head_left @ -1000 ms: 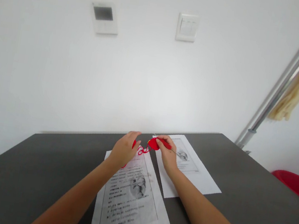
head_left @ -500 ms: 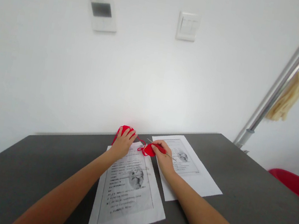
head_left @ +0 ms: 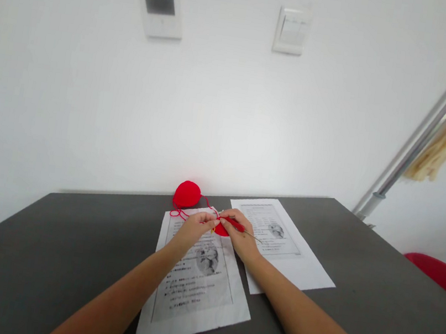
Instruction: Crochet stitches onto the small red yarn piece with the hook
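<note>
Left hand (head_left: 193, 230): fingertips pinched at the red piece's (head_left: 221, 230) edge
Right hand (head_left: 243, 238): gripping the red-handled tool (head_left: 236, 225) and piece
Arms (head_left: 120, 291): stretched forward, converging over the tabletop (head_left: 82, 235)

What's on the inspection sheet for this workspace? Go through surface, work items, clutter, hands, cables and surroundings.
Surface: dark tabletop, against a white wall.
Work items: red yarn ball near the wall; red piece between the hands; red-handled tool with a thin metal shaft.
Clutter: two printed sheets, near one and far one, both with a picture; print too blurred to read.
Hands: left pinches at the red piece's edge; right holds the tool.
Cables: nothing seen.
Surroundings: screened wall panel, switch plate, metal pole, red object at right.
</note>
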`<state>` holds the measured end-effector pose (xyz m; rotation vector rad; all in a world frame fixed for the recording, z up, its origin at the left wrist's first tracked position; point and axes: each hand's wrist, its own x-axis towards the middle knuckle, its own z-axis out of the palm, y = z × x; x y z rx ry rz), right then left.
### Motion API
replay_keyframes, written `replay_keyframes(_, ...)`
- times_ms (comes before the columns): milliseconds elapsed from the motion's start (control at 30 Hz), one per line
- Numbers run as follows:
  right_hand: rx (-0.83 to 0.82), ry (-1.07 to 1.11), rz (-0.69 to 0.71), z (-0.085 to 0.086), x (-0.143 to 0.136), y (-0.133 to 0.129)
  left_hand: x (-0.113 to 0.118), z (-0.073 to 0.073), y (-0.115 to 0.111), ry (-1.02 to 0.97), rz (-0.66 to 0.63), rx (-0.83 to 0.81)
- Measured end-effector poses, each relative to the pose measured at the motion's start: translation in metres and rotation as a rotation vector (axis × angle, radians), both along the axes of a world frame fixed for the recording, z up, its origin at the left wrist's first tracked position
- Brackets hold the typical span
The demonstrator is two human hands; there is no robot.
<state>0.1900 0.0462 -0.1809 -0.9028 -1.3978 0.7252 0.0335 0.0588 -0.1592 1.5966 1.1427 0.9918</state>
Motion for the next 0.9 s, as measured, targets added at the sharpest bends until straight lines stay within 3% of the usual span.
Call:
replay_keyframes(200, 0.016, -0.037, 0.02, -0.004, -0.001, 0.002, -0.01, -0.005, -0.003, -0.057, -0.068, -0.106)
replay_keyframes(367, 0.016, -0.067, -0.038, -0.004, 0.007, 0.007, -0.021, -0.009, 0.005, 0.101, 0.028, -0.061)
replay_keyframes(567, -0.02, -0.187, 0.11, -0.004, 0.013, 0.009, -0.039, -0.012, 0.02, 0.229, 0.177, -0.06)
replay_keyframes(733, -0.038, -0.323, 0.146, -0.006, 0.022, 0.011, -0.054, -0.013, 0.03, 0.169, 0.284, -0.06)
replay_keyframes(900, -0.068, -0.366, 0.09, -0.011, 0.026, 0.018, -0.05, -0.014, 0.026, 0.046, 0.247, 0.006)
